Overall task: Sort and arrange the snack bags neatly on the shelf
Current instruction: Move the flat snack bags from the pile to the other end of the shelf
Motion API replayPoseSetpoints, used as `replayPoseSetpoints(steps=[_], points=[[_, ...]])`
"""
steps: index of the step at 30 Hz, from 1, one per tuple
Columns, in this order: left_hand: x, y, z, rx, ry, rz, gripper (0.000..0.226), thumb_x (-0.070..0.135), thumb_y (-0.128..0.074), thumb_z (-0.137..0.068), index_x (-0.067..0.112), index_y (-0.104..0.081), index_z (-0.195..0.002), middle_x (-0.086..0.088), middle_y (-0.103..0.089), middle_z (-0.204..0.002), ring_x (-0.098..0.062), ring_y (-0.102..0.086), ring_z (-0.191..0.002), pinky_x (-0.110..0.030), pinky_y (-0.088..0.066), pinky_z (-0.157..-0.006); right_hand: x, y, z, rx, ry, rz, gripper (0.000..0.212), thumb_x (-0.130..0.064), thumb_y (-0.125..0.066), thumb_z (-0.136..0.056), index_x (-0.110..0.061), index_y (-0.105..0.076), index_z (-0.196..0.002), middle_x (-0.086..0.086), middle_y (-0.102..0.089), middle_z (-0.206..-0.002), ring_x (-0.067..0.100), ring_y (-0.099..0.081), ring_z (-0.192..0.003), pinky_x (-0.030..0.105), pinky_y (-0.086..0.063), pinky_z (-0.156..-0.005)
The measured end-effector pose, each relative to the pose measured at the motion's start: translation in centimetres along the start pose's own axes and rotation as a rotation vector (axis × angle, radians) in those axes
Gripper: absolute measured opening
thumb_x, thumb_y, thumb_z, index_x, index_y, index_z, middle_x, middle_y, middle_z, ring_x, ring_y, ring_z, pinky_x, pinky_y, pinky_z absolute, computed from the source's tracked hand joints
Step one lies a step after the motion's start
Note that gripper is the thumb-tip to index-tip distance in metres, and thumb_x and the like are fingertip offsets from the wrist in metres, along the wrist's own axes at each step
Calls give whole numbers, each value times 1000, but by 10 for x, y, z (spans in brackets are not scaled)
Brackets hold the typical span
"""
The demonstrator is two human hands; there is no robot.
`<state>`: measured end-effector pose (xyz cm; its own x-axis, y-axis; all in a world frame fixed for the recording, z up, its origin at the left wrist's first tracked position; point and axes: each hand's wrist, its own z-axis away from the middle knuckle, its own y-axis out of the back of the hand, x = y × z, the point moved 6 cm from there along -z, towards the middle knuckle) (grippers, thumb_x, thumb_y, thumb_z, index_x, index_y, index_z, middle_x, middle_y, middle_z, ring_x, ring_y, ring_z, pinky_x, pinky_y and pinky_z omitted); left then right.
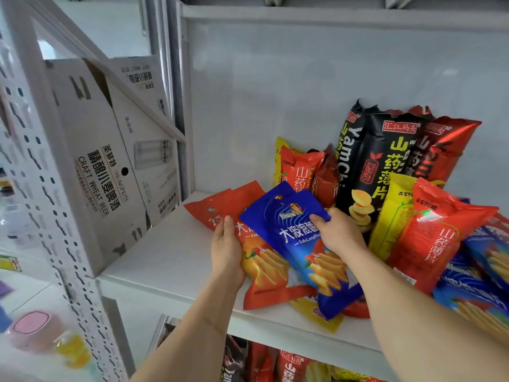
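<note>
Our right hand (pixel 337 232) pinched the upper right edge of a blue bag (pixel 300 249), thumb on its face, fingers hidden behind. Our left hand (pixel 227 249) lay flat and open along the left side of an orange bag (pixel 259 268) beneath it, pressing rather than gripping. Both bags lay near the front of the white shelf (pixel 165 260), the blue 1 overlapping the orange. To the right, black bags (pixel 377 166), red bags (pixel 429 232) and more blue bags (pixel 482 274) sat in a loose heap. A beer carton (pixel 91 166) stood to the left. We judged sorting barely begun; next, the blue bag needed lifting clear and placing with its own kind.
</note>
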<state>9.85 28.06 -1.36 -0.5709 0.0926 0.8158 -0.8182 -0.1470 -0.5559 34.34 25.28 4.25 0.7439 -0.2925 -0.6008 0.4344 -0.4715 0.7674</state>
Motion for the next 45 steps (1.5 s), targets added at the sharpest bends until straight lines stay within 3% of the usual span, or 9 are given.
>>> replayPoseSetpoints(steps=[3, 6, 12, 17, 23, 28, 35, 40, 45], points=[[4, -8, 5, 3, 6, -34, 43, 63, -52, -94, 29, -64, -116, 9, -72, -103, -2, -71, -87, -23, -58, -79, -2, -2, 5, 5, -58, 78, 43, -52, -50, -95, -14, -55, -115, 7, -67, -109, 30, -63, -100, 33, -43, -70], [-4, -15, -4, -111, 60, -115, 93, 94, -58, -59, 30, -63, -127, 2, -72, -120, -19, -71, -106, -44, -55, -97, -2, -5, 11, 17, -124, 143, 51, -53, -45, -97, -10, -49, -124, 11, -63, -121, 32, -60, -110, 32, -39, -70], [4, -32, 10, -311, -10, -110, 82, 41, -87, -66, 21, -48, -135, -9, -70, -122, -28, -72, -105, -51, -58, -92, -8, -16, 22, -28, -228, 112, 65, -63, -37, -95, -10, -46, -132, 12, -60, -128, 32, -59, -114, 35, -41, -74], [1, -30, 15, -369, 81, -99, 47, 8, -76, -81, 4, -60, -125, -19, -76, -104, -31, -75, -83, -40, -63, -67, -8, -23, 28, -53, -244, -59, 66, -70, -40, -90, -11, -55, -115, 7, -67, -111, 26, -63, -91, 32, -46, -67], [11, -12, 3, -243, 125, -233, 16, -1, -64, -88, -4, -65, -104, -11, -76, -70, -20, -72, -54, -26, -56, -46, -11, -24, 34, -165, -170, -294, 54, -61, -42, -95, -11, -59, -107, 2, -66, -103, 18, -59, -84, 29, -41, -64], [31, 7, -8, -171, 98, -272, 8, -3, -62, -89, 2, -63, -95, 0, -69, -50, -11, -65, -39, -18, -47, -35, -7, 14, 39, -15, 10, -328, 69, -59, -36, -97, 5, -62, -102, 21, -67, -105, 36, -61, -105, 40, -45, -86], [34, 24, -10, -220, 113, -276, 19, 1, -63, -90, 4, -62, -108, -6, -75, -65, -17, -70, -50, -24, -54, -42, 33, 34, 54, -129, -109, -237, 68, -67, -20, -96, -27, -45, -146, 1, -44, -151, 23, -37, -141, 39, -28, -115], [25, 17, -5, -285, 133, -263, 25, 5, -65, -89, 4, -63, -114, -19, -76, -95, -25, -75, -66, -33, -60, -54, 45, 36, 70, -224, -254, -33, 74, -59, -8, -100, -13, -40, -147, 17, -42, -149, 31, -39, -137, 36, -31, -108], [14, 9, 16, -312, 180, -263, 16, 4, -59, -95, 6, -61, -111, -12, -78, -79, -23, -75, -61, -31, -59, -49, 54, 28, 68, -198, -336, -66, 79, -61, -11, -100, -4, -43, -144, 20, -36, -153, 34, -33, -141, 41, -26, -113]])
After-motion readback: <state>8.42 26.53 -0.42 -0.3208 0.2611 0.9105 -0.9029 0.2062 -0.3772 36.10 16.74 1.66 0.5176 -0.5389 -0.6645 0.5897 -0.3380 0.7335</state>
